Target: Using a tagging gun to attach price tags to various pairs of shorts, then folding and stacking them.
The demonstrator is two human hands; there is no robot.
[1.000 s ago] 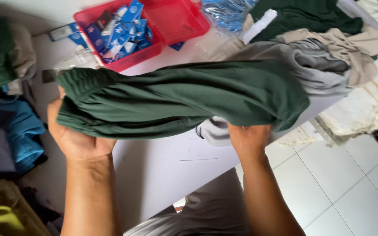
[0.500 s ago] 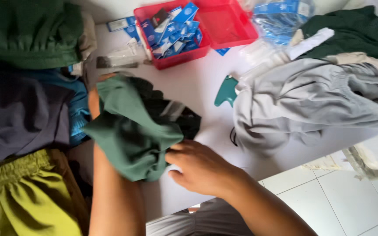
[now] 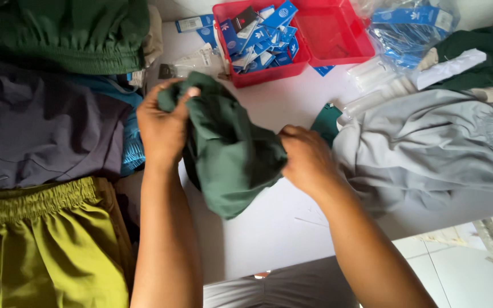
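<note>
Left hand (image 3: 164,128): clenched, fingers curled tight around the upper edge of a bunched dark green fabric garment (image 3: 226,151), thumb pressed on top of the cloth. Right hand (image 3: 309,157): also closed, pinching the right side of the same garment, knuckles turned toward the camera. Dark green garment: held crumpled between both hands, just above a white tabletop (image 3: 269,234), lower fold hanging toward the surface; whether touching it, cannot tell.

Just beyond the garment: a red plastic tray (image 3: 338,37), left half filled with small blue card tags (image 3: 258,40). Right of the tray: a clear plastic bag of blue tags (image 3: 409,25). Right of the right hand, very near it: a light grey fabric garment (image 3: 429,148) with an elastic waistband, spread on the table. Far right, above the grey one: another dark green garment (image 3: 489,51).

Left of the left hand: a dark purple-grey garment (image 3: 41,131) lying flat, with a folded dark green piece (image 3: 58,31) above it and olive-yellow shorts (image 3: 41,245) with a gathered waistband below. Bottom right: white floor tiles (image 3: 469,274).
</note>
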